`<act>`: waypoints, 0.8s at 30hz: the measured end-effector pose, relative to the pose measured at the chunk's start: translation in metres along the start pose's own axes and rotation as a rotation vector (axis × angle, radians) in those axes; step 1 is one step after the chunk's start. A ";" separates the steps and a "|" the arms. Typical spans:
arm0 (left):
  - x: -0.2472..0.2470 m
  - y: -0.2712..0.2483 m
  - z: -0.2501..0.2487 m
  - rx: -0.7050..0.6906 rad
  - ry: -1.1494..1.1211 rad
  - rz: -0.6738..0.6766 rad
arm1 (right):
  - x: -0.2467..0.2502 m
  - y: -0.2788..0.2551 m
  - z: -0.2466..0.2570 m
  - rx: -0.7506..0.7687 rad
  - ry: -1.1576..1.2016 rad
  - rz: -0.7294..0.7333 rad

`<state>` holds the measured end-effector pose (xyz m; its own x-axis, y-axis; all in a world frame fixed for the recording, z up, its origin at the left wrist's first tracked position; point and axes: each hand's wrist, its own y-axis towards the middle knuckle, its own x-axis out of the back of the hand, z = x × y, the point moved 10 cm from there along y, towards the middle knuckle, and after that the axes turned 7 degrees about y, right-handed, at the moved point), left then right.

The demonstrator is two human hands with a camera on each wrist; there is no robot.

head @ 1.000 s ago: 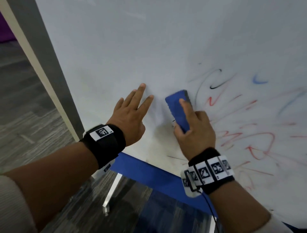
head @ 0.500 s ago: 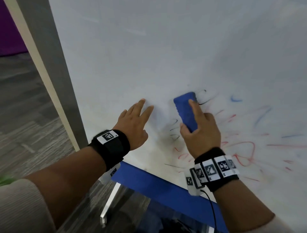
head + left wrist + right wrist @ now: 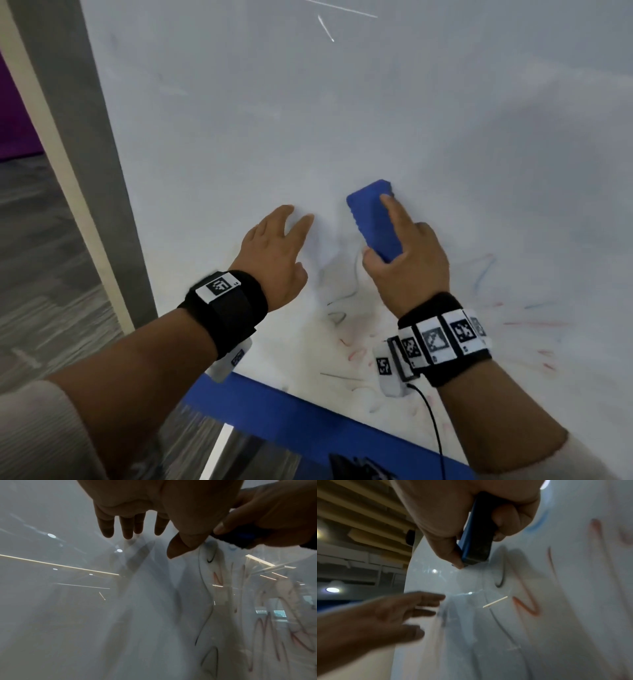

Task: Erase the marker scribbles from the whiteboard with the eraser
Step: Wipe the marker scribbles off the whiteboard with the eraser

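Mid-wipe: right hand [image 3: 407, 263] grips the blue eraser [image 3: 375, 219], pad flat on the whiteboard [image 3: 342, 120]. Left hand [image 3: 277, 250] is just beside it, fingers straight and spread against the board. Next pass likely needs firm strokes down over the scribbles [image 3: 356, 353] below. Lower right marks are faint and smeared; the board's far right is cut off.

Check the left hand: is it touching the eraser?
Apart. The head view shows bare whiteboard between the left hand and the eraser, which the right hand grips.
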<state>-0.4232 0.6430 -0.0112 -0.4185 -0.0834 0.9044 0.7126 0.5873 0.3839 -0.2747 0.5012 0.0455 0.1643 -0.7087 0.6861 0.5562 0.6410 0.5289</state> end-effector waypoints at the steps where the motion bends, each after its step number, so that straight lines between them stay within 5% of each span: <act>1: 0.004 0.002 -0.002 0.000 0.005 -0.010 | -0.008 -0.008 -0.005 -0.022 -0.003 0.028; 6: 0.007 0.004 -0.003 -0.003 0.043 0.000 | -0.084 -0.080 -0.050 -0.073 -0.202 0.471; 8: 0.005 0.004 -0.002 -0.003 0.053 0.018 | -0.071 -0.065 -0.039 -0.058 -0.193 0.432; 14: 0.005 0.004 -0.005 0.013 0.042 0.035 | 0.039 0.003 -0.012 -0.040 0.075 -0.136; 16: 0.003 0.004 -0.005 0.020 0.040 0.045 | 0.017 -0.017 -0.025 -0.083 0.044 -0.064; 20: 0.000 0.003 -0.005 0.024 0.029 0.059 | -0.064 -0.088 -0.066 -0.150 -0.135 0.386; 22: -0.001 0.002 -0.006 0.025 0.033 0.062 | -0.061 -0.084 -0.066 -0.157 -0.141 0.397; 24: 0.000 0.002 -0.008 0.029 0.026 0.052 | -0.029 -0.053 -0.049 -0.111 -0.101 0.255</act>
<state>-0.4175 0.6372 -0.0088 -0.3662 -0.0727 0.9277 0.7164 0.6142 0.3309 -0.2685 0.4737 -0.0270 0.2316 -0.4920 0.8392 0.5942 0.7546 0.2784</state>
